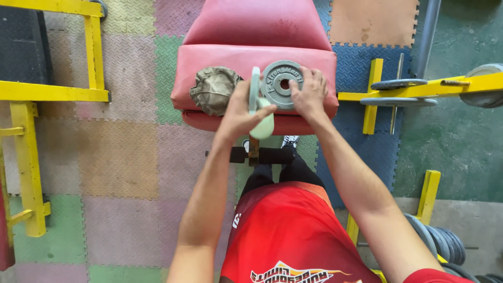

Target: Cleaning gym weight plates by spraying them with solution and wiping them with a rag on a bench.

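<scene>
Gripping a pale green weight plate [257, 105] on its edge, the left hand [242, 111] closes around the lower rim, fingers wrapped over the far side and thumb toward the person, so the disc stands upright with its thin edge facing up; the right hand [309, 91] lies spread and flat, fingers unclenched, pressing on the right side of a grey weight plate [282, 77] that rests face up on the front cushion of the red padded bench [209, 57]. The two plates touch or nearly touch where the green one leans beside the grey one's left rim; I cannot tell which. A crumpled camouflage cap [215, 89] sits just left of them on the same cushion. To handle this well, I judge that the upright disc wants a firm wrap near its centre of mass so it does not roll off the cushion's front edge, while the flat palm should keep the grey disc from sliding on the sloped vinyl. Fingertips are best kept out of the gap between the two rims, where they could be pinched. Yellow steel frames [31, 94] stand to the left, a yellow rack [414, 93] with more plates to the right, and coloured foam floor mats [120, 157] lie below
</scene>
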